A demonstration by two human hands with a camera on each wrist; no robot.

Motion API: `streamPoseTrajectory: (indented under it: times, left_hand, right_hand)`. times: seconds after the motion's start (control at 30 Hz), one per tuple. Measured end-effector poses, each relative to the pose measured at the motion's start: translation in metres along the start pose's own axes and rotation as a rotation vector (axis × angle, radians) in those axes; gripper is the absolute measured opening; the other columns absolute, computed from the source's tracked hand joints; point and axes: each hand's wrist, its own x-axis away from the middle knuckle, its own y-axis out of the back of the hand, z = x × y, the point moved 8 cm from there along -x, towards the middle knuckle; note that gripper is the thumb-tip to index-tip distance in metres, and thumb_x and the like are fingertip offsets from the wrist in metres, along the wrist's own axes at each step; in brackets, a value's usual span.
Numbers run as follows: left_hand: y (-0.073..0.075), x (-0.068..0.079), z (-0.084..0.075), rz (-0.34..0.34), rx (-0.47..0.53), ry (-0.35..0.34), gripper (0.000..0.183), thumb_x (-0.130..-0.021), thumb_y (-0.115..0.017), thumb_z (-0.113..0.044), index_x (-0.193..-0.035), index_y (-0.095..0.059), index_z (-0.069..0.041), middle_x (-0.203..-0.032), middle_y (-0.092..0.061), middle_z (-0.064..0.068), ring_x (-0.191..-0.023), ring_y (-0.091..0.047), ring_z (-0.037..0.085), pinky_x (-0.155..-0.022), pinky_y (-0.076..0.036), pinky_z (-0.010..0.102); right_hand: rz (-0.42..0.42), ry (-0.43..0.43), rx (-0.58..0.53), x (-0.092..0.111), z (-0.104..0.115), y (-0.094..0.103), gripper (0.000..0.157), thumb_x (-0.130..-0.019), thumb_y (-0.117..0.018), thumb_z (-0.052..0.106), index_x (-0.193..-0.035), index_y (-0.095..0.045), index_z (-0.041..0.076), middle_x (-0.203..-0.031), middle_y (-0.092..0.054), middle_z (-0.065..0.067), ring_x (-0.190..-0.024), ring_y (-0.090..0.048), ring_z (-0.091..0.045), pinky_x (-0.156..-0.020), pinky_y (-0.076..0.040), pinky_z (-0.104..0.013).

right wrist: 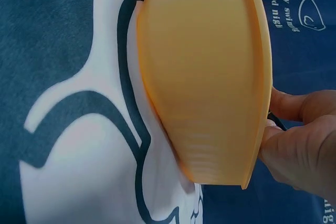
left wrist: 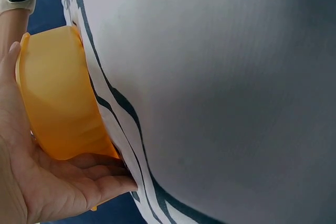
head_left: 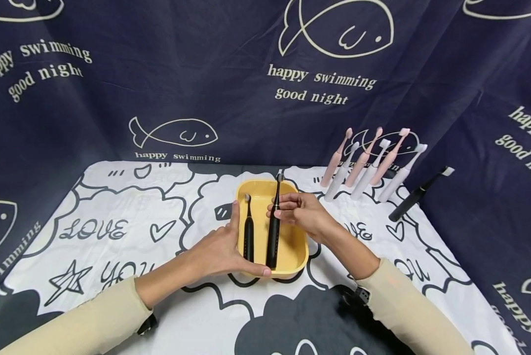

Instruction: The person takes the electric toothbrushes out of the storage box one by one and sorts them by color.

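A yellow tray (head_left: pixel 294 251) stands on the patterned cloth in front of me. My left hand (head_left: pixel 216 250) holds it at the near left corner, thumb along the near rim and fingers against the left side; the left wrist view shows the fingers by the tray's wall (left wrist: pixel 58 93). Inside, at the left, lies one black electric toothbrush (head_left: pixel 248 234). Over the tray's middle, my right hand (head_left: pixel 307 215) pinches a second black electric toothbrush (head_left: pixel 273 236) near its neck, head pointing away. In the right wrist view the tray's wall (right wrist: pixel 205 77) hides most of that brush.
Pink toothbrushes (head_left: pixel 332 169) and white toothbrushes (head_left: pixel 336 183), several in all, stand in slanted rows at the back right. Another black toothbrush (head_left: pixel 409 203) stands tilted at their right. A dark blue curtain (head_left: pixel 230 88) with fish prints rises behind the cloth-covered table (head_left: pixel 114 246).
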Motion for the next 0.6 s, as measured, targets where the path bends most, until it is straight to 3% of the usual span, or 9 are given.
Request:
streamPoseTrajectory:
  times: [0.2, 0.37, 0.6]
  left_hand:
    - [0.0, 0.0, 0.0, 0.002, 0.002, -0.002, 0.181, -0.061, -0.09, -0.094, -0.174, 0.032, -0.023, -0.161, -0.058, 0.035, -0.135, -0.069, 0.036, -0.116, -0.056, 0.055]
    - [0.0, -0.001, 0.0, 0.0, 0.006, -0.003, 0.182, -0.061, -0.092, -0.092, -0.175, 0.031, -0.022, -0.157, -0.062, 0.035, -0.132, -0.07, 0.034, -0.115, -0.057, 0.054]
    - [0.0, -0.002, 0.001, -0.002, 0.009, -0.002, 0.184, -0.06, -0.094, -0.091, -0.176, 0.028, -0.019, -0.152, -0.066, 0.033, -0.127, -0.07, 0.03, -0.113, -0.057, 0.053]
  right_hand:
    - [-0.032, 0.029, -0.042, 0.003, 0.002, 0.01, 0.042, -0.107, -0.069, -0.008, -0.148, -0.058, -0.014, -0.126, -0.084, -0.014, -0.104, -0.083, -0.01, -0.095, -0.065, -0.026]
    - [-0.045, 0.067, -0.07, 0.004, 0.005, 0.018, 0.047, -0.108, -0.068, -0.007, -0.151, -0.055, -0.018, -0.133, -0.082, -0.019, -0.106, -0.083, -0.009, -0.097, -0.065, -0.025]
    - [-0.078, 0.082, -0.122, 0.008, 0.005, 0.03, 0.049, -0.108, -0.067, -0.006, -0.153, -0.052, -0.018, -0.123, -0.086, -0.007, -0.107, -0.083, -0.008, -0.099, -0.064, -0.025]
